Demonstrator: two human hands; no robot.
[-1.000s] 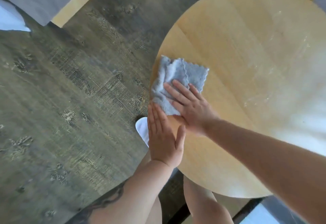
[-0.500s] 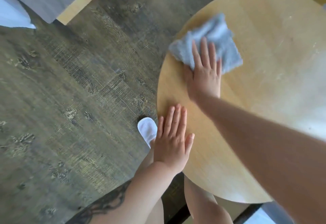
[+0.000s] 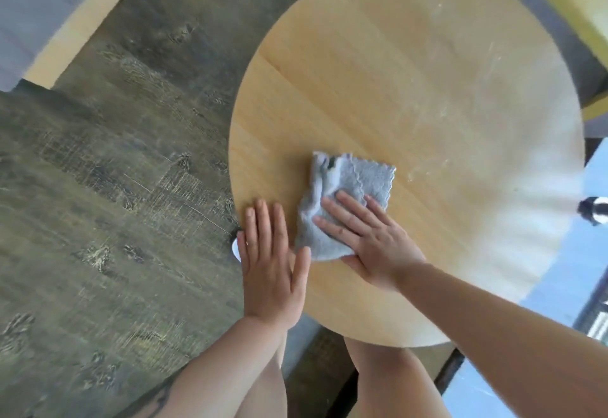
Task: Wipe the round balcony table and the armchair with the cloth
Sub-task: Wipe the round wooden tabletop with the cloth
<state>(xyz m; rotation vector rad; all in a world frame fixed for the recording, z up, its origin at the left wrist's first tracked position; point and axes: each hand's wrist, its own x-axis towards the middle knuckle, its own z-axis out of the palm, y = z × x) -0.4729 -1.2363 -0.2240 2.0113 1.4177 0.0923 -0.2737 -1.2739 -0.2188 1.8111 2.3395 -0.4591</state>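
We press our right hand (image 3: 368,240) flat, fingers spread, on the cloth (image 3: 342,200) at the desk's (image 3: 411,88) seven o'clock, left hand (image 3: 268,269) flat beside it.

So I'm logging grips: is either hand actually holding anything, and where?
Neither grips: the right hand presses flat on the cloth's near half; the left hand lies flat.

We have a single head-worn view, looking steeply down and slightly forward from close above the round table (image 3: 411,95); its wide lens bends the edges. Our own forearms enter from the bottom edge, the dark plank floor (image 3: 108,187) fills the left half, and no second view overlaps it
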